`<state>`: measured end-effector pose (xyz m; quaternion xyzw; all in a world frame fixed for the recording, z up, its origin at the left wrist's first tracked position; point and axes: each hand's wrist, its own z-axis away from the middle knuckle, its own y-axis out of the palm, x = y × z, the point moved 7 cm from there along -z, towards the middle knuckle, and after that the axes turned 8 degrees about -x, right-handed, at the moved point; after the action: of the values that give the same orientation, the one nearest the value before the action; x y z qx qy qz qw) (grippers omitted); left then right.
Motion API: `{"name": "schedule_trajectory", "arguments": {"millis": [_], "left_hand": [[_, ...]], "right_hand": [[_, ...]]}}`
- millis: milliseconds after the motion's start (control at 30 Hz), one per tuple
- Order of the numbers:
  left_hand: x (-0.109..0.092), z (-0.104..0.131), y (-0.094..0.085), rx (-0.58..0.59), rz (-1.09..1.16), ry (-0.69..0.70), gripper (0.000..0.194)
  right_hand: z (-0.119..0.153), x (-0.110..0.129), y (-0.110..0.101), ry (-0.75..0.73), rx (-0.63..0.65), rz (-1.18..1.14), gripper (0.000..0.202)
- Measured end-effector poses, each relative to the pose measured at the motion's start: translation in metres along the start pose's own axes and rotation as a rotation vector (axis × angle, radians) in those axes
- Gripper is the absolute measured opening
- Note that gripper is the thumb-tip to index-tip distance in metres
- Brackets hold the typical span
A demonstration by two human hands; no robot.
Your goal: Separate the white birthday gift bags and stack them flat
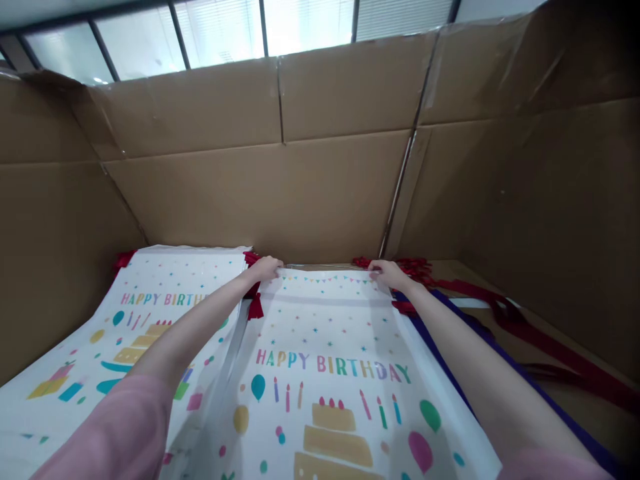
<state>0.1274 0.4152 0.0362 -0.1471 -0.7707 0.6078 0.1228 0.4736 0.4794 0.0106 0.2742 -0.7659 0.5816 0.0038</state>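
Observation:
A white Happy Birthday sheet (330, 333) with a cake, candles and balloons printed on it lies in the middle, on top of others. My left hand (267, 268) is closed on its far left corner. At the far right corner my right hand (389, 273) pinches the same sheet. To the left rests another stack of Happy Birthday sheets (175, 273) with the same print. Red ribbon pieces (255, 307) show beside my left hand, between the two stacks.
Tall cardboard walls (250, 200) stand behind and on both sides. Red ribbons (530, 333) and a dark blue strip (505, 357) lie on the right, partly under my right arm. Windows (310, 27) show beyond the top edge.

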Motion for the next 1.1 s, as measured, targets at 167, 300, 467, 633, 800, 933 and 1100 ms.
{"name": "schedule_trajectory", "arguments": {"millis": [167, 300, 467, 633, 800, 933, 1100], "left_hand": [[-0.006, 0.022, -0.009, -0.160, -0.052, 0.040, 0.042], [0.024, 0.070, -0.041, -0.335, -0.070, -0.008, 0.042], [0.100, 0.168, -0.063, -0.385, -0.109, -0.217, 0.055], [0.147, 0.252, -0.055, -0.239, -0.125, -0.406, 0.063], [0.154, 0.296, -0.039, -0.125, -0.175, -0.466, 0.064], [0.149, 0.312, -0.024, -0.046, -0.123, -0.486, 0.067], [0.140, 0.321, -0.017, -0.047, -0.105, -0.484, 0.069]], "right_hand": [[-0.002, 0.017, 0.008, -0.084, -0.071, 0.077, 0.039], [0.012, 0.054, 0.023, -0.209, 0.069, 0.052, 0.040], [0.059, 0.089, 0.050, -0.105, 0.419, 0.084, 0.086], [0.087, 0.099, 0.060, 0.014, 0.555, 0.194, 0.096], [0.087, 0.101, 0.066, 0.036, 0.545, 0.229, 0.096], [0.089, 0.105, 0.068, 0.058, 0.535, 0.255, 0.096], [0.089, 0.112, 0.060, 0.097, 0.532, 0.323, 0.096]]}}
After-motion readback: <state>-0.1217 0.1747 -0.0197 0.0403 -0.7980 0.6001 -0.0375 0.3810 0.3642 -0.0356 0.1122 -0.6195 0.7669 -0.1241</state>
